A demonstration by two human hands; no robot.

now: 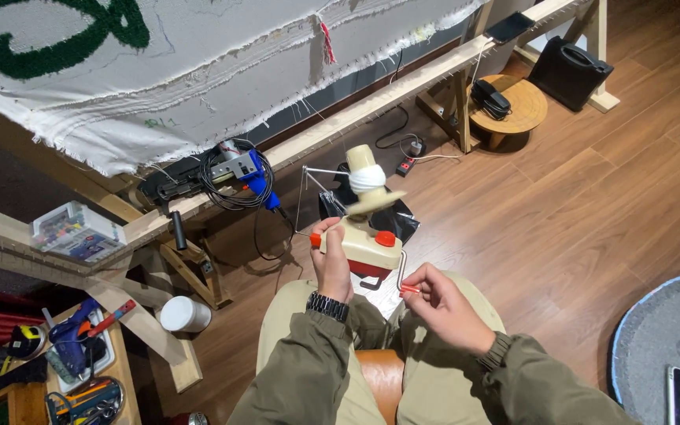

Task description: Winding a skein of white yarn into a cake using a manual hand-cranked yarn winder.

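Wooden floorboards (560, 205) fill the head view, with a tufting frame (371, 102) and its white cloth (198, 71) stretched across from nine to one o'clock. You've got the cream yarn winder (365, 240) in mid-air above your lap, dead centre. Your left hand (330, 264) wraps the winder's body from the nine o'clock side, fingers curled tight against it. Your right hand (442, 303) sits at four o'clock, fingers pinching the orange crank handle (409, 290).

Watch it: nothing clamps that winder down, so a hard crank could twist it out of your grip. The white yarn ball (366, 179) rides high on the spindle (360, 157) and might slip off, and loose yarn could snag the wire guide arm (316, 177).

Spindle's long axis points up toward twelve, leaning a touch.
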